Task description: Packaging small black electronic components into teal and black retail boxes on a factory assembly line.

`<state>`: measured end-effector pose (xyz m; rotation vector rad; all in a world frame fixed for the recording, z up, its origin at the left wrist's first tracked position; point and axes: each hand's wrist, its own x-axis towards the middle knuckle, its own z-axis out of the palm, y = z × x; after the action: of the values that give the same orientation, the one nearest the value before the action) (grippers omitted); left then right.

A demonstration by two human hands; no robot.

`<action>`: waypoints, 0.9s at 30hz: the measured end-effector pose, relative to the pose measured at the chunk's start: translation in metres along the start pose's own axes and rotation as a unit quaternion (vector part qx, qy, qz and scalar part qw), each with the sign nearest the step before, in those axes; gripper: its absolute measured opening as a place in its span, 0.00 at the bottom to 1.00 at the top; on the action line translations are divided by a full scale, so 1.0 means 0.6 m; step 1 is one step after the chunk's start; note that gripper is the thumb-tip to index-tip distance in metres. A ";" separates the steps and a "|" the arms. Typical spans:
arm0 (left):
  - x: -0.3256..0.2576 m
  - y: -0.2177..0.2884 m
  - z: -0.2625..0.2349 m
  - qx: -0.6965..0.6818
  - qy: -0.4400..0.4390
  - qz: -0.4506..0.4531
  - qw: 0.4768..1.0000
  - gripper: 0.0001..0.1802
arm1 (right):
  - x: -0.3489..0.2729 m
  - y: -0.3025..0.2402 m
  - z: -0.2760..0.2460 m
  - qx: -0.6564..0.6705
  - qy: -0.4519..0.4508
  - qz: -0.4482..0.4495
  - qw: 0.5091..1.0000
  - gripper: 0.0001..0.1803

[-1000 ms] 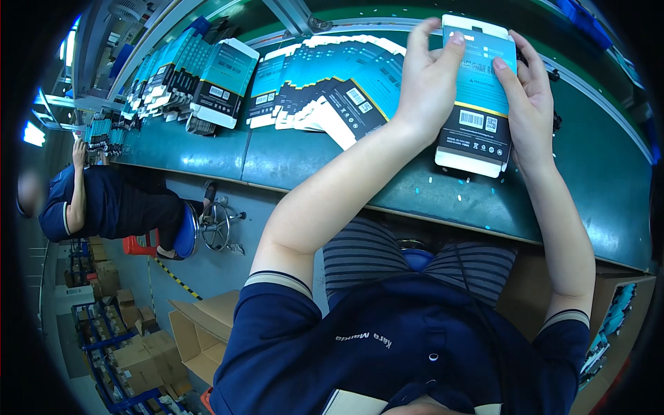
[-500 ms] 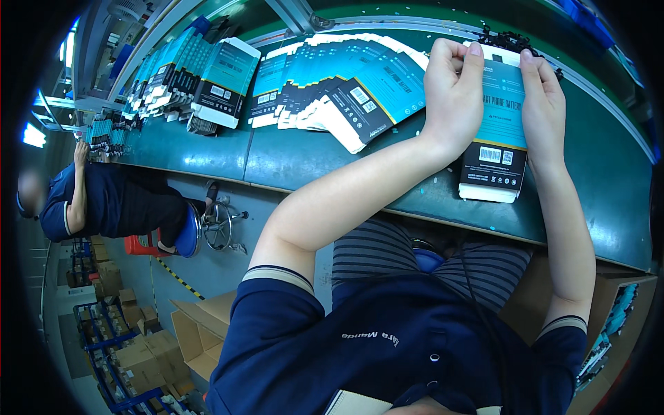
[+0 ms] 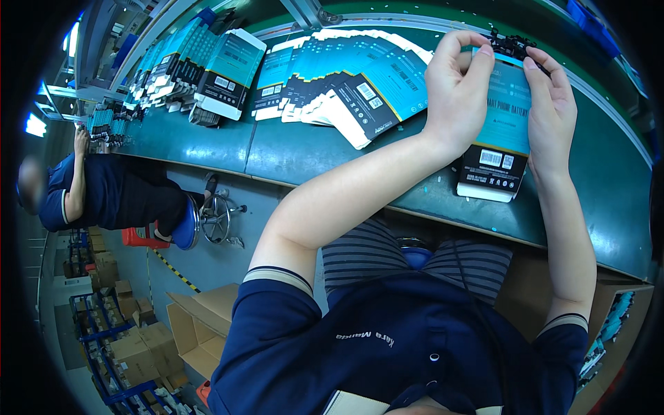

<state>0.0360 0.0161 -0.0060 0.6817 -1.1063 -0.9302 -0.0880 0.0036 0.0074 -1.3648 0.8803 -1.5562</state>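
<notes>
Okay, one teal-and-black held box (image 3: 503,128) sits over the green workbench (image 3: 605,176), face up, pale end flap toward the wearer; it's the landmark here. Left hand (image 3: 456,90) is clamped on its upper left edge, thumb at the top corner. Right hand (image 3: 552,100) is clamped on its upper right edge, thumb along the side. Whether it touches the bench, can't really tell at this angle.

Handling, my judgement: squeeze both edges evenly so the card doesn't buckle, keep the thumbs level, fingers off the flap folds, and keep the top end clear of loose bits.

Counts, near to far: two hands, one held box. Below and right of it, one brown carton (image 3: 635,318) with many teal packs inside, not countable. Just past its top end, one heap of small black parts (image 3: 510,44), pieces not separable. Left of it, one fanned row of flat boxes (image 3: 339,66), overlapping too tightly to count. Further left, one leaning batch of boxes (image 3: 173,69), also uncounted. Well off, lower left, one open cardboard box (image 3: 200,321). Farthest left, one co-worker (image 3: 117,190) on one blue stool (image 3: 187,225).
</notes>
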 end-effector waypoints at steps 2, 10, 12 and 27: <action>-0.004 0.004 0.001 -0.003 0.009 -0.003 1.000 0.07 | -0.001 0.001 0.005 0.001 0.007 0.009 1.000 0.14; 0.004 -0.018 0.005 -0.010 0.036 0.067 0.997 0.07 | 0.002 0.011 -0.002 0.008 0.015 -0.008 1.000 0.10; 0.009 -0.024 0.005 0.009 0.041 0.059 0.997 0.11 | 0.005 0.008 -0.005 -0.002 0.006 -0.025 1.000 0.13; 0.066 0.053 -0.095 0.598 -0.104 -0.119 0.786 0.44 | 0.170 0.009 -0.335 -0.471 0.158 0.069 0.865 0.22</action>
<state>0.1049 -0.0035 0.0199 1.8188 -1.8268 -0.3938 -0.2888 -0.0991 0.0103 -1.6336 2.0811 -1.2699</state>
